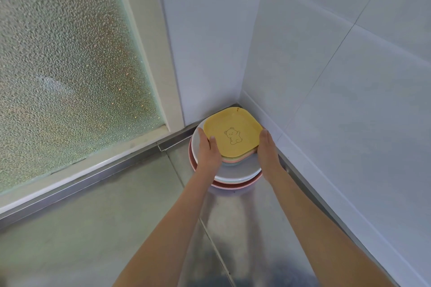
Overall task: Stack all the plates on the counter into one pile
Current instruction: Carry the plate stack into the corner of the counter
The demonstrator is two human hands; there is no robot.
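Nearly finished, by the look of it. One pile (229, 165) in the far right corner of the steel counter (98, 221), tucked where the tiled wall (338, 100) meets the frosted window (65, 58). At the bottom, a pink round plate (233, 186); above it, white round plates (235, 173); on those, a set of small square plates in pastel colours (233, 160), topped by a yellow square plate (232, 133) with a little bear drawn on it.

Left hand (207, 149) on the left side of the small square set, thumb hooked over the yellow rim, fingers curled down the edge. Right hand (267, 149) on the right side, fingers curved round the edge in the same way. Both gripping the square set between them, narrow and close to the plates, not spread wide. Whether lowering, steadying or squaring up, impossible to tell from a single view.

Done, as far as seen: all visible plates gathered into that single pile. No other plate anywhere on the visible counter. Left: probably only letting go, perhaps centring the square set, sitting a little toward the far side of the white plates. Parts of the counter outside the view, so no certainty about strays there.
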